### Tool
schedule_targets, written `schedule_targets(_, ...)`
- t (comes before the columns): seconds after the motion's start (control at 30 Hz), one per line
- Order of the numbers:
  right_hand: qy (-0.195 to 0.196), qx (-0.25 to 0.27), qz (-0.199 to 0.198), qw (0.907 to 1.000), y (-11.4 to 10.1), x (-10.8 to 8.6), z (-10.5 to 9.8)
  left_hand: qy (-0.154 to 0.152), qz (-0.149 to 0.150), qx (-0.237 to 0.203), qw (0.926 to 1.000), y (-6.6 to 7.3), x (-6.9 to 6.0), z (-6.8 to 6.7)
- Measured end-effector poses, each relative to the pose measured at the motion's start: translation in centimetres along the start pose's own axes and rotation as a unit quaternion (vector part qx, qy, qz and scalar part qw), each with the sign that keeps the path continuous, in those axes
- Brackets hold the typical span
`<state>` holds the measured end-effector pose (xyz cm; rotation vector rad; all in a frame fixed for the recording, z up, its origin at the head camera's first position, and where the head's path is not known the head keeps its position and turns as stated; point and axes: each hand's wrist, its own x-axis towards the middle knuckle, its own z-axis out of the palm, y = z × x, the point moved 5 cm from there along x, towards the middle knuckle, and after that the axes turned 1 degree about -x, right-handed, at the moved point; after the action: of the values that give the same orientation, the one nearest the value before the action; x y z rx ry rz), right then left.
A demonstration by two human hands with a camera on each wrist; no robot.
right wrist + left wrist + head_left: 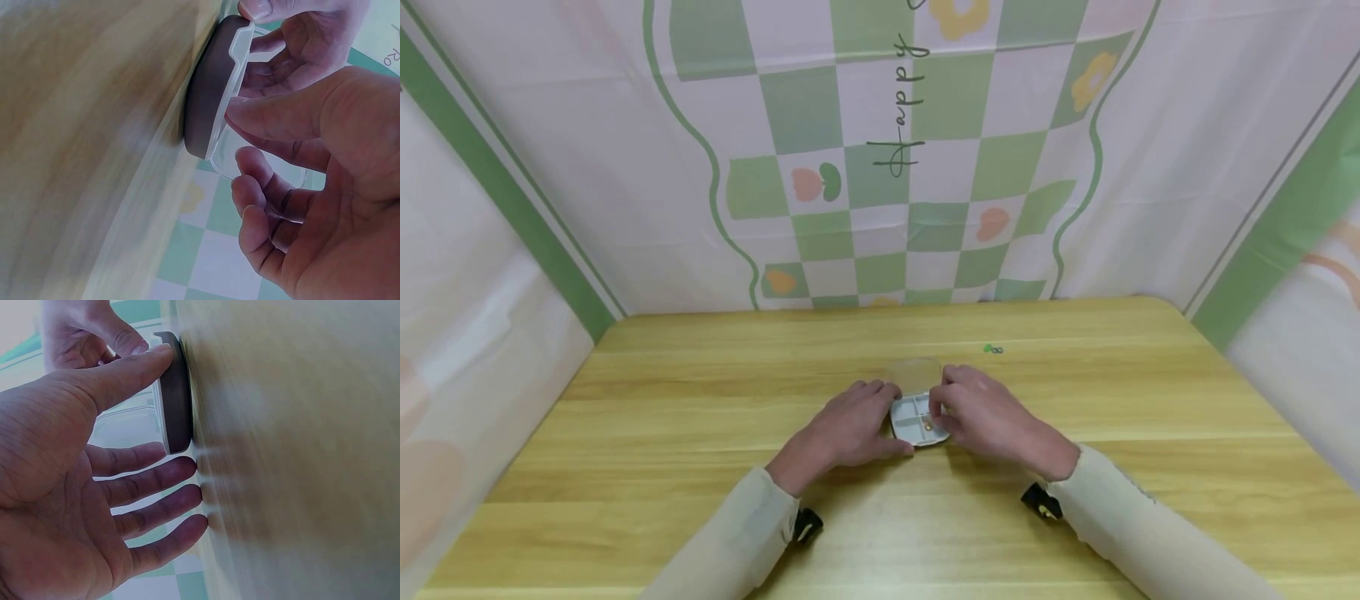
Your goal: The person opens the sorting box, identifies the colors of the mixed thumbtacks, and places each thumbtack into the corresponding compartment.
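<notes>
A small compartment box (pixel 906 428) with a pale divided tray lies on the table, its clear lid (pixel 914 373) opened away from me. Dark outer sides of the box (pixel 177 400) show in the left wrist view. My left hand (pixel 859 423) holds the box at two opposite edges with thumb and forefinger; the other fingertips touch the table. Over the right compartments is my right hand (pixel 983 414), thumb and forefinger close together, other fingers curled. Whether anything is between those fingertips is hidden. A tiny gold-coloured piece (pixel 928 426) sits in the near right compartment.
Behind my right hand, small green and dark ring-like pieces (pixel 992 349) lie on the wooden table (pixel 700 383). A checkered cloth (pixel 880 225) hangs along the table's back edge, with more fabric at both sides.
</notes>
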<state>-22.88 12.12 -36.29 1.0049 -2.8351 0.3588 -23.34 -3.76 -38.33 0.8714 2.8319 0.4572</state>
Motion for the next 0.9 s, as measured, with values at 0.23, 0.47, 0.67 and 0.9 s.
schedule_targets(0.23, 0.002, -0.004, 0.002, 1.0000, -0.11, 0.06, 0.00, -0.001, 0.000, 0.001, 1.0000, 0.02, -0.03, 0.02)
schedule_targets(0.47, 0.005, -0.009, 0.002, 0.9999, -0.16, 0.02, -0.01, -0.002, 0.001, 0.002, 1.0000, 0.05, -0.04, 0.00)
schedule_targets(0.67, 0.002, -0.012, 0.004, 0.9999, -0.15, 0.04, 0.06, -0.005, -0.002, 0.005, 1.0000, 0.07, -0.01, 0.01)
schedule_targets(0.9, 0.002, -0.014, 0.004, 0.9999, -0.20, -0.06, 0.01, -0.003, -0.002, 0.005, 1.0000, 0.10, 0.00, -0.01)
